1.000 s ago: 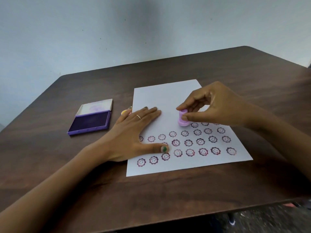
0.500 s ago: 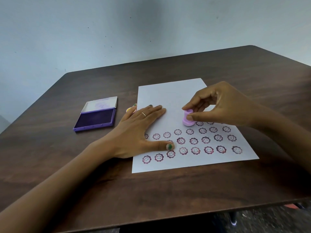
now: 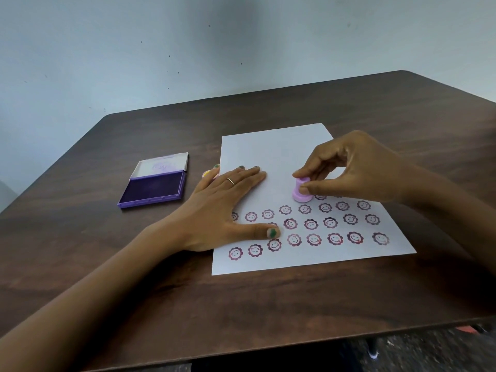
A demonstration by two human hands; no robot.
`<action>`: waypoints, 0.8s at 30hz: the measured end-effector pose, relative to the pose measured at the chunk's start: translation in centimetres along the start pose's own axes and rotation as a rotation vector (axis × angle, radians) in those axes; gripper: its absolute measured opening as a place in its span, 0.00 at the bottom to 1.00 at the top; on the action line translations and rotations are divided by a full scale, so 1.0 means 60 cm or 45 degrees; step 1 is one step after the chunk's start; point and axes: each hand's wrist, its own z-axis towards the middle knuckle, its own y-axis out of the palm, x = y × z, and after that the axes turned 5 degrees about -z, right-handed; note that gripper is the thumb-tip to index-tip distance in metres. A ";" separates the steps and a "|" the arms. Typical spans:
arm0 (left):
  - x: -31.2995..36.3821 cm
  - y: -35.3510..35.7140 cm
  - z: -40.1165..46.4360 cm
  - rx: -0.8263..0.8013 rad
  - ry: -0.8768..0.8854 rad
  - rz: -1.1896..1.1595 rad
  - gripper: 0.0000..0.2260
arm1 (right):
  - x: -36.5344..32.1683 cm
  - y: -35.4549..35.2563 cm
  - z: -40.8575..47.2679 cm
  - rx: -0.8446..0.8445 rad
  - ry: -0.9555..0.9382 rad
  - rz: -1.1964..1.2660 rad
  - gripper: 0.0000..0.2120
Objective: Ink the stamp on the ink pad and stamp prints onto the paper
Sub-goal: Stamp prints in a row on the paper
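Right hand: my right hand (image 3: 359, 167) pinches the stamp (image 3: 301, 189) between thumb and fingertips, closed around its upper part, pressing it down on the paper (image 3: 271, 146).
Left hand: my left hand (image 3: 220, 208) lies flat and spread, holding nothing, palm on the paper's left edge and thumb among the prints.
Stamp: upright at the left end of the top, partly filled row of prints (image 3: 311, 224), base touching the sheet.
Paper: in the middle of the desk (image 3: 268, 304); three rows of flower faces fill the half nearest me, the far half is blank.
Ink pad: the ink pad (image 3: 155, 187) sits open, well apart towards the desk's left edge.
Hidden thing: something yellow and pink (image 3: 208, 173) peeks out beyond my left fingers; I cannot tell what it is.
Smear risk: if I tilt or twist while lifting, I expect a blurred print.
Slip risk: easing my left palm could let the sheet slide.
Smudge risk: my thumb may drag across wet prints.
Faint print risk: without re-inking, I judge later prints may fade.
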 end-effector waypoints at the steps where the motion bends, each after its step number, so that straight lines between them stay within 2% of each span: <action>1: 0.000 0.000 0.000 0.000 0.000 -0.001 0.45 | -0.002 0.000 0.000 -0.002 0.003 -0.019 0.12; 8: -0.001 0.000 0.002 -0.007 0.010 -0.010 0.47 | -0.017 0.008 -0.012 0.108 -0.044 -0.304 0.13; 14: 0.000 0.000 0.001 -0.002 0.015 -0.002 0.46 | -0.023 0.025 -0.033 0.248 -0.186 -0.466 0.11; 18: 0.000 0.000 0.001 -0.002 0.014 0.008 0.46 | -0.021 0.030 -0.044 0.268 -0.221 -0.477 0.12; 24: 0.000 0.002 0.001 0.006 0.018 0.004 0.45 | -0.020 0.033 -0.048 0.264 -0.165 -0.537 0.17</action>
